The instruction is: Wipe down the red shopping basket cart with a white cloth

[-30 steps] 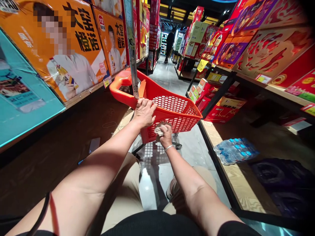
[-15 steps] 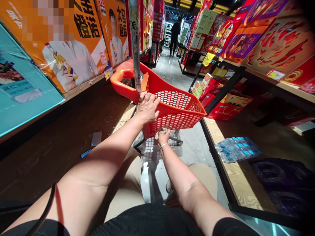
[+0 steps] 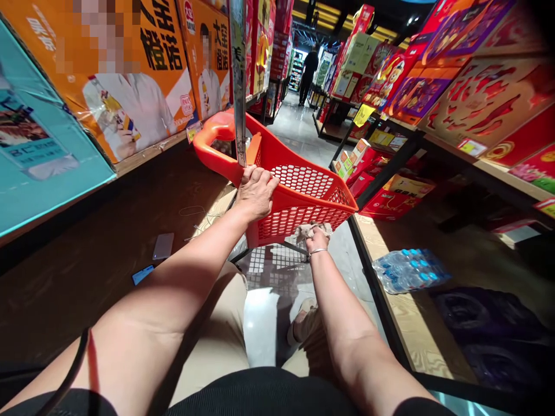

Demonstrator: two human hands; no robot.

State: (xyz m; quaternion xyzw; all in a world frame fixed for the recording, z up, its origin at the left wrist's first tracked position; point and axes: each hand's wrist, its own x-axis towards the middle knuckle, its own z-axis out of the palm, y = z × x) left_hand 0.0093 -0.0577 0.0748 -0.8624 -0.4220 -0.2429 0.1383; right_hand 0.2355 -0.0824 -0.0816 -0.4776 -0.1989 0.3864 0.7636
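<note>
An orange-red plastic shopping cart (image 3: 277, 149) with honeycomb holes in its sides stands before me, a little tilted in view. My left hand (image 3: 258, 193) is closed over its near top rim, right beside a scuffed metal pole (image 3: 239, 86). Lower down, my right hand (image 3: 318, 240) bunches a pale, crumpled cloth (image 3: 304, 232) against the lower part of the near side. Part of the cloth and the right fingertips are hidden. A bracelet circles my right wrist.
Shelves of gift boxes (image 3: 459, 92) line the right, orange cartons (image 3: 130, 110) the left. A pack of water bottles (image 3: 410, 271) lies on the low right shelf. Two phone-like devices rest at lower left, one a white slab (image 3: 163, 247). A person (image 3: 309, 75) stands far down the aisle.
My right hand has slid to the right along the cart's lower side with the cloth, and more of the cloth shows. My left hand keeps its hold on the rim.
</note>
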